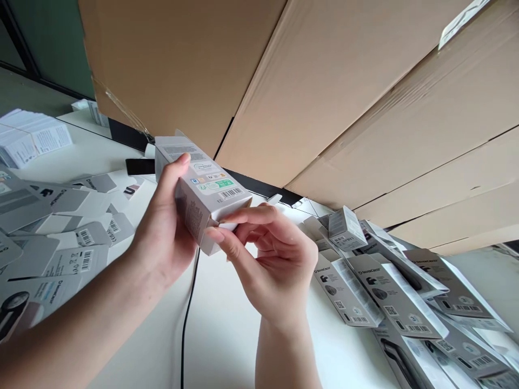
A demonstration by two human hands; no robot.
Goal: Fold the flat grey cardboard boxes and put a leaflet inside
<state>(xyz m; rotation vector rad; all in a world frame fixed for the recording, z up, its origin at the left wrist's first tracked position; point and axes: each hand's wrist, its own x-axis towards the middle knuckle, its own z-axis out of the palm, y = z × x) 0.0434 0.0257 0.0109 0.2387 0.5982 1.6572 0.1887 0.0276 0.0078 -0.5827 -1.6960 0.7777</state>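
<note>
A small printed carton is held tilted above the white table, its barcode side facing up and its near end pointing toward me. My left hand wraps around the carton from the left, with the thumb lying on the printed top face. At the near end, my right hand pinches the carton's edge or end flap between thumb and forefinger. The other right fingers are curled in. The far end shows a flap sticking up. The carton's inside is hidden.
Flattened cartons lie in a loose pile on the left. Folded cartons are heaped on the right. A banded stack of white printed pieces sits at far left. A black cable crosses the table. Large cardboard boxes stand behind.
</note>
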